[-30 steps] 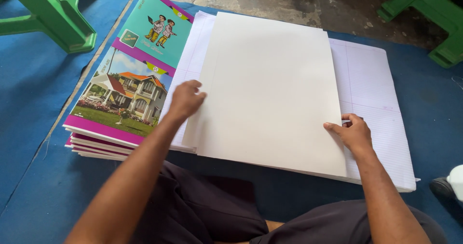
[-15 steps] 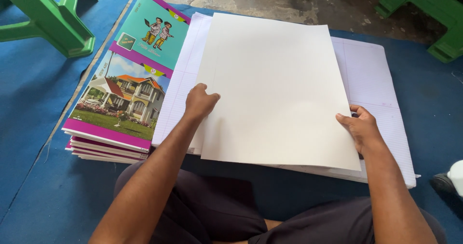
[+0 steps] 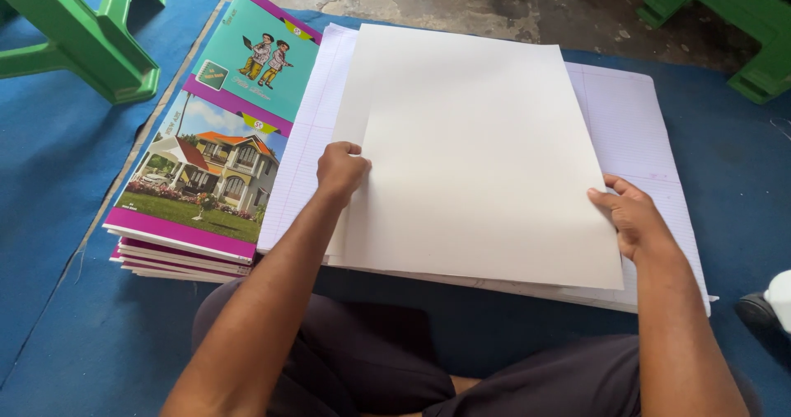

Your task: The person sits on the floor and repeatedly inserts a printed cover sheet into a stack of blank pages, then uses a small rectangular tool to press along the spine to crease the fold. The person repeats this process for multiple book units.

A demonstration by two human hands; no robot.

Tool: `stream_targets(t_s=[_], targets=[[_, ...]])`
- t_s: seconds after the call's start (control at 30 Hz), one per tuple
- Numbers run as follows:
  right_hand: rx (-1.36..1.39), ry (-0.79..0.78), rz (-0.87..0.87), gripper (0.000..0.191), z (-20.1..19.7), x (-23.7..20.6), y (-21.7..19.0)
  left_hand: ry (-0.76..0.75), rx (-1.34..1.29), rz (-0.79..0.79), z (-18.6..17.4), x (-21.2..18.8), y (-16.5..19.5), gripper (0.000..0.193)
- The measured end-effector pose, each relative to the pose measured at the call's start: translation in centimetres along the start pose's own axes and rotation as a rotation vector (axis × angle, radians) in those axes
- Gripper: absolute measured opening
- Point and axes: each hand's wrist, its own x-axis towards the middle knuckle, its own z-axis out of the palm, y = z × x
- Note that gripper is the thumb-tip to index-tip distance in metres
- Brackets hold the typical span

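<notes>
A large blank white sheet [image 3: 478, 153] lies on top of another white sheet, over a wide stack of ruled paper [image 3: 634, 112]. My left hand [image 3: 342, 170] grips the top sheet's left edge, fingers curled around it. At the sheet's right edge, near its lower corner, my right hand [image 3: 630, 215] pinches the paper. Both forearms reach in from below, over my dark-trousered lap.
A pile of printed covers [image 3: 206, 161] showing a house and two children lies left of the paper stack. Green plastic stools stand at the top left [image 3: 78, 38] and top right [image 3: 733, 30]. Blue mat [image 3: 49, 219] covers the floor; bare concrete lies beyond.
The top white sheet has shifted to the right and slightly toward me. My left hand moved from flat on the sheet to gripping its left edge; my right hand followed rightward.
</notes>
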Motion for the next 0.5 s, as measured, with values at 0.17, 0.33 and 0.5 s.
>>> stream_targets(t_s=[0.17, 0.33, 0.5], targets=[[-0.004, -0.045, -0.062, 0.057, -2.1, -0.5, -1.1, -0.014, 0.051, -0.005, 0.8, -0.8, 0.2, 0.042], [-0.239, -0.043, -0.073, 0.068, -1.8, -1.6, -2.1, -0.022, 0.127, -0.001, 2.3, -0.7, 0.7, 0.04], [-0.144, -0.079, -0.16, 0.071, -0.3, -3.1, -3.7, 0.002, 0.154, 0.067, 3.8, -0.3, 0.6, 0.039]])
